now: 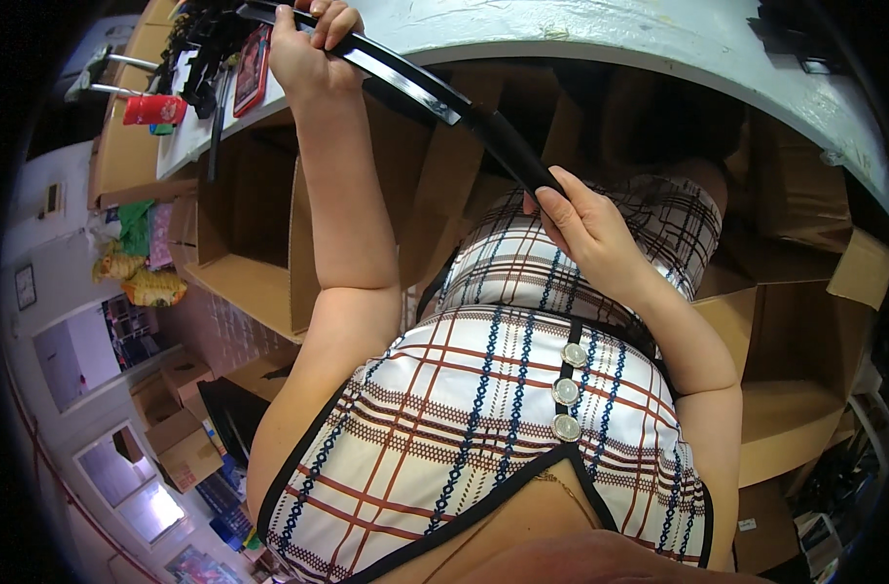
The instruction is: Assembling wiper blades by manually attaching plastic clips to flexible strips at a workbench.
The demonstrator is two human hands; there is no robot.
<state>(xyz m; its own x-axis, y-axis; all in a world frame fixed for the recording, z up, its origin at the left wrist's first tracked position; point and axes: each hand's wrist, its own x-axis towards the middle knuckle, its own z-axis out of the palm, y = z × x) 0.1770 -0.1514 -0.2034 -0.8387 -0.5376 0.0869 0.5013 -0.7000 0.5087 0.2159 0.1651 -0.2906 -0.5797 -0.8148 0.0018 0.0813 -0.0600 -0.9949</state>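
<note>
A long, slim black bar with a shiny silver strip (405,86) runs slantwise in front of me, from the upper left down to the middle. Around its far upper end my left hand (313,54) is closed, with fingers curled over it. The lower part is a matte black, handle-like length (510,146), and my right hand (590,229) grips its near end, thumb along the top. Both hands hold the one piece, above my lap and in front of the table edge. What exactly the piece is I cannot make out.
A white table (561,39) curves across the top. On its left lie a red-edged phone-like object (253,70), a red can-shaped item (154,110) and black parts. Open cardboard boxes stand below the table, at left (250,282) and right (790,419). Colourful bags (138,243) hang farther left.
</note>
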